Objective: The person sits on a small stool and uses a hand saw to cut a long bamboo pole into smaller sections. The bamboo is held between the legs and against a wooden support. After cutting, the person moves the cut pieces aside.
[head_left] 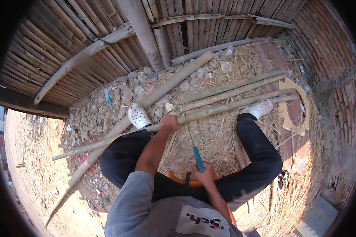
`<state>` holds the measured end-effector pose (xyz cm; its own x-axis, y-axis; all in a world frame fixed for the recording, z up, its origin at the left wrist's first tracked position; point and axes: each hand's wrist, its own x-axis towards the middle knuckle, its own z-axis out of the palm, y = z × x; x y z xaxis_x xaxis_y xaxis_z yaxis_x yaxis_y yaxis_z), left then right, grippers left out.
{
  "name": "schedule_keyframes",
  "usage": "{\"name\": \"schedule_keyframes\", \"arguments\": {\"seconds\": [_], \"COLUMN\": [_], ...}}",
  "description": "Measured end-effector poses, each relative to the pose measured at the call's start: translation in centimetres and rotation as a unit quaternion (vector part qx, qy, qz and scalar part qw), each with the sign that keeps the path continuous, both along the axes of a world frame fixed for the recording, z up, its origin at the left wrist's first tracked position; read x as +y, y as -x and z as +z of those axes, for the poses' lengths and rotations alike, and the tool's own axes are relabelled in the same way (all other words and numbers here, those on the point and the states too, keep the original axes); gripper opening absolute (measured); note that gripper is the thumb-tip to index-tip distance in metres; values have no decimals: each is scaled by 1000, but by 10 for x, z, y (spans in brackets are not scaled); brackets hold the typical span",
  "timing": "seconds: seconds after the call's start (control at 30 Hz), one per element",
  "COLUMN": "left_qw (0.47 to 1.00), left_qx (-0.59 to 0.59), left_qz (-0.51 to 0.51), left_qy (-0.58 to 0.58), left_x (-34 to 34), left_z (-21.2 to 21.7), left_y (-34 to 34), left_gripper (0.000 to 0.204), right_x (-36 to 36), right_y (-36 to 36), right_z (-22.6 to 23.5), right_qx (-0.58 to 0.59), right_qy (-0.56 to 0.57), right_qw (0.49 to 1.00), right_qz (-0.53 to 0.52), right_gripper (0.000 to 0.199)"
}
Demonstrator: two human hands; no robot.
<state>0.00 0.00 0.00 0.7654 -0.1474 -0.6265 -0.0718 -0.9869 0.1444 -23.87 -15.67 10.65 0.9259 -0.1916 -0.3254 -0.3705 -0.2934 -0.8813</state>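
The left hand (169,123) is clamped on a thin pole (197,115), just left of the saw blade. The right hand (203,173), apart from it, grips the saw (198,158) by its teal handle. The blade crosses the pole; contact cannot be confirmed. The pole lies across a thicker pole (178,81), above rubble (120,96) and straw (186,152).
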Motion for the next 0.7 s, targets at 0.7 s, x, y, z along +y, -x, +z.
{"name": "schedule_keyframes", "arguments": {"seconds": [0.7], "left_qw": [1000], "left_qx": [-7], "left_qz": [3], "left_qy": [27], "left_x": [-8], "left_z": [6], "left_y": [-2], "left_gripper": [44], "right_x": [-36], "right_y": [53], "right_z": [47], "right_qx": [34], "right_qy": [-12], "right_qw": [999], "right_qz": [20], "right_gripper": [20]}}
